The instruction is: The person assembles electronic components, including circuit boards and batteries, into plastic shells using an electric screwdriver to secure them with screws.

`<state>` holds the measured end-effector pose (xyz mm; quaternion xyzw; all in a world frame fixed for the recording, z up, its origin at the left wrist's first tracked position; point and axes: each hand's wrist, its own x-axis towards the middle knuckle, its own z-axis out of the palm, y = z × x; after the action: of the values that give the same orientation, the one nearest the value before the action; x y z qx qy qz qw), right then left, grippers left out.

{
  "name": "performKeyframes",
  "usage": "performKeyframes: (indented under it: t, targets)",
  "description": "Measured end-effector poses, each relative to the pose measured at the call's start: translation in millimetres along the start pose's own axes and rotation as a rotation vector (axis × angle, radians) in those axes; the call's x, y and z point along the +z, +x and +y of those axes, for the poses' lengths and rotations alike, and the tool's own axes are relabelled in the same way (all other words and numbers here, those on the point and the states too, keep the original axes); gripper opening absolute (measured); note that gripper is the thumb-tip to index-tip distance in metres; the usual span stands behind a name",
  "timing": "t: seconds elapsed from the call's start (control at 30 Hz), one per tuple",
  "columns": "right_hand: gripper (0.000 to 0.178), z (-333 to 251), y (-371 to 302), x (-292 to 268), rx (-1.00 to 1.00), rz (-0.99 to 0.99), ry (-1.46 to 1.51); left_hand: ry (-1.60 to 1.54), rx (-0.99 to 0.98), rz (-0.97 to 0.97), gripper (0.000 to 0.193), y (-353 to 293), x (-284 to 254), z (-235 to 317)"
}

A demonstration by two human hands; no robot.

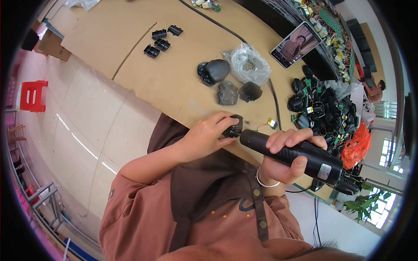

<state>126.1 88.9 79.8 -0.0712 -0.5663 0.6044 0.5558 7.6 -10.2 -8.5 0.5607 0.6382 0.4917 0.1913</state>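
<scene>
My right hand (pixel 291 157) is wrapped round a thick black electric screwdriver (pixel 317 165), its front end pointing left. Just beyond that end, the fingers of my left hand (pixel 209 132) pinch a small black plastic housing (pixel 235 127) at the near table edge. The screwdriver's bit is too small to make out. A small silvery battery (pixel 272 123) with thin wires lies close to the tool. Farther back are a rounded black shell (pixel 216 70), a smoky translucent cover (pixel 227 93) and a dark curved piece (pixel 250 92).
A clear plastic bag (pixel 249 65) of tiny metal pieces, likely screws, lies behind the shells. Several black clip-like parts (pixel 162 44) sit far left. A phone (pixel 297 45) leans at the back right, near heaped black assemblies (pixel 322 104). A black cable (pixel 273 93) crosses the cardboard-covered table (pixel 104 35).
</scene>
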Motion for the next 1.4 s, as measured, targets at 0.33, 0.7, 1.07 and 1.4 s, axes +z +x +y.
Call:
performKeyframes:
  t: [0.33, 0.7, 1.07, 1.4]
  targets:
    - [0.054, -8.6, -2.0, -3.4, 0.135, 0.028, 0.073, -0.004, 0.001, -0.008, 0.049, 0.0, -0.3, -0.6]
    - [0.056, -9.6, -2.8, -2.7, 0.112, 0.016, 0.067, -0.019, -0.001, -0.005, 0.046, 1.0, -1.4, 1.3]
    - [0.045, -8.2, 3.3, -9.8, -0.073, -0.004, 0.054, 0.217, 0.034, 0.015, 0.049, 0.7, -3.7, 7.1]
    - [0.045, -17.0, 6.8, -8.9, -0.128, -0.035, 0.122, 0.007, 0.161, 0.136, 0.02, 2.0, -4.9, 6.4]
